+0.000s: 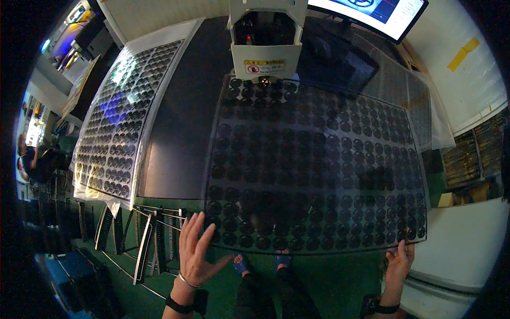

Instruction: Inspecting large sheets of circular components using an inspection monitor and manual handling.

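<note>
A large see-through sheet (324, 186) printed with rows of dark round shapes lies over the dark table, its near edge reaching past the table toward me. Its far edge sits under the front of a white box-shaped machine (265, 58), where a small light glows. My right hand (399, 261) pinches the near right corner, thumb on top and fingers partly hidden. Beside the near left corner, my left hand (195, 252) is raised with fingers spread and holds nothing.
A stack of similar sheets (125, 117) in clear wrapping lies at the left. Below it stands a metal rack (151, 239). A lit monitor (382, 16) is at the back right, and a white cabinet (467, 239) is near right. A person (40, 165) sits far left.
</note>
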The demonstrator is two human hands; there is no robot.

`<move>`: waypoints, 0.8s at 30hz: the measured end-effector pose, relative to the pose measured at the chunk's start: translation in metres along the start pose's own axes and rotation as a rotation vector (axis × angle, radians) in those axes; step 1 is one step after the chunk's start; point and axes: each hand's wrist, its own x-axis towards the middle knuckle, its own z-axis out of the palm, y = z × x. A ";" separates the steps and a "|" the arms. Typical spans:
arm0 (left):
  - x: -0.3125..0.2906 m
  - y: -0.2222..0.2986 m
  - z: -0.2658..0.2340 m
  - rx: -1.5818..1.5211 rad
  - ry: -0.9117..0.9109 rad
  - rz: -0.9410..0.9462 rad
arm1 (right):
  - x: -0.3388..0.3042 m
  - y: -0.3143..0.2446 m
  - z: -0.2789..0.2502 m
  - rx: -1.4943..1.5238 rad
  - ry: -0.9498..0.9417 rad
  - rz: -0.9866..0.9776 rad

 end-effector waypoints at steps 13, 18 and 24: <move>0.019 0.014 0.003 0.059 -0.276 0.096 | -0.006 0.000 -0.047 0.005 0.132 -0.037; 0.028 0.022 0.003 0.046 -0.311 0.097 | -0.004 0.003 -0.057 0.000 0.139 0.003; 0.039 0.027 0.002 0.055 -0.339 0.075 | 0.000 0.008 -0.061 0.031 0.147 -0.016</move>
